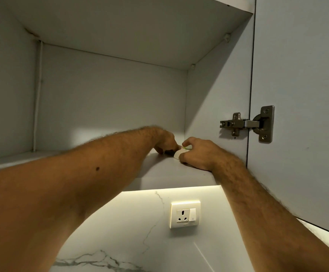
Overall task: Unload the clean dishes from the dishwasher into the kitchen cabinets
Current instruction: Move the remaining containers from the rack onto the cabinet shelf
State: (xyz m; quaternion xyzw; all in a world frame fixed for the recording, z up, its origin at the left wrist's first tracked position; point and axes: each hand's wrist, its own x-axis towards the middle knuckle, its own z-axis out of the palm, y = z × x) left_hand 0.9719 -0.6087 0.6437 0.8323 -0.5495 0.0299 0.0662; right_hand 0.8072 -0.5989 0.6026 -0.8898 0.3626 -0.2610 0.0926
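Both arms are raised into an open wall cabinet (110,99), seen from below. The hands meet at the right front corner of the bottom shelf (159,169), close to the cabinet's right side wall.

A small white dish (177,154) is held between the two hands, at the level of the shelf surface; whether it rests on the shelf or is just above it cannot be told. Only a sliver of its rim is seen, with a hint of green at the top edge. What kind of dish it is cannot be made out.

The left hand (164,141) is curled downward, fingertips at the dish's left side; a grip is suggested, but the contact is mostly hidden. The right hand (198,153) is curled round the dish from the right, thumb over the top, fingers beneath, heel of the hand on the shelf.

The cabinet door (301,95) is swung open at the right, carried on a metal hinge (248,123). Below the shelf, a lit marble backsplash (132,222) is seen, with a wall socket (185,213) set in it.
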